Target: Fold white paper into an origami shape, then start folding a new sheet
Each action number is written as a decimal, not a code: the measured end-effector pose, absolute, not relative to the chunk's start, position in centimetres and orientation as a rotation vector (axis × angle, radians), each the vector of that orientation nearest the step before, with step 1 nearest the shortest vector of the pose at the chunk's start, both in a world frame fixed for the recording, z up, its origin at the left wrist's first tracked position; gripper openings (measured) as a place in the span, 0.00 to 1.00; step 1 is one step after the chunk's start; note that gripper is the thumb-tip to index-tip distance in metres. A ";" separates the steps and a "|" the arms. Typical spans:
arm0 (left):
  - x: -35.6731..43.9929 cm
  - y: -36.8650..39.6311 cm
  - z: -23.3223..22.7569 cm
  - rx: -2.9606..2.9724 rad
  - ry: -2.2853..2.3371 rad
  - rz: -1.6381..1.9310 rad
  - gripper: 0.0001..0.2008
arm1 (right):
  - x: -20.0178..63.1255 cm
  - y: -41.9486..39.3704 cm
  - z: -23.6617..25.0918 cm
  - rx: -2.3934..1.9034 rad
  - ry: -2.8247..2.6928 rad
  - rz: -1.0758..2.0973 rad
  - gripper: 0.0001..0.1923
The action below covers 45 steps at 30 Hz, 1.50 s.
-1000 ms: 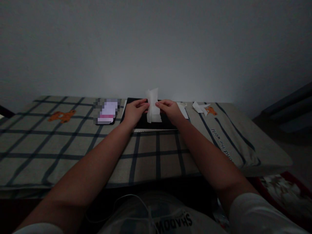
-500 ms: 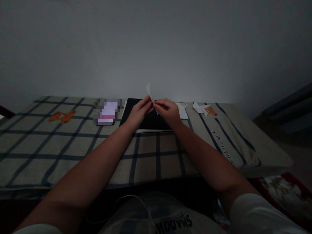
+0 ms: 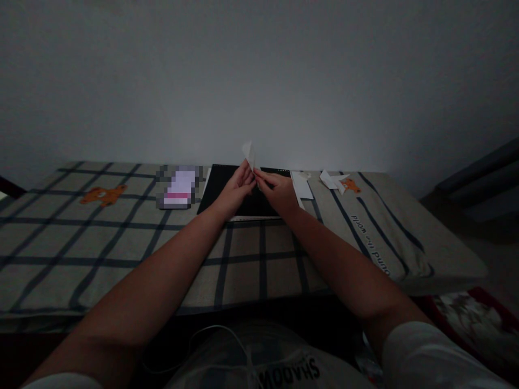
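Observation:
A folded piece of white paper (image 3: 248,154) stands up between my two hands, its pointed upper part showing above the fingers. My left hand (image 3: 239,185) grips it from the left side, and my right hand (image 3: 279,187) pinches its lower part from the right. The lower end of the paper is hidden by the fingers. Under both hands lies a black-covered notebook (image 3: 221,197) with punched holes along its edges and pale pages showing at the near side.
A phone (image 3: 179,186) with its screen lit lies left of the notebook. To the right are a white sheet (image 3: 302,186) and a folded paper figure (image 3: 333,181). A checked cloth (image 3: 243,270) covers the table, which stands against a grey wall (image 3: 259,75).
My right fingers have closed lower on the paper and shifted slightly. The left hand has turned a little, and the paper's upper part shows a broader face.

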State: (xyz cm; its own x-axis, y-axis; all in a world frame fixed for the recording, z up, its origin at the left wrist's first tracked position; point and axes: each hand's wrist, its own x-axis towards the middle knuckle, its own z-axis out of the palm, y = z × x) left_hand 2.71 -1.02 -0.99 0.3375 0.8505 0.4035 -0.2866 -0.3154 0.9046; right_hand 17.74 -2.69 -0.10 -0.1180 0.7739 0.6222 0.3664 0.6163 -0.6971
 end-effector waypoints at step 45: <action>1.3 -1.2 0.2 1.260 0.946 1.206 0.19 | 18.4 -0.9 0.4 -1.030 -1.218 1.296 0.09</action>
State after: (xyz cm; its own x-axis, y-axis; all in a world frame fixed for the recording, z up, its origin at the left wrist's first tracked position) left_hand 1.28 -1.24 0.22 0.1636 0.9809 0.1048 -0.1323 -0.0834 0.9877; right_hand 18.44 -0.91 0.36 -0.0977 0.9933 0.0610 -0.1223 0.0489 -0.9913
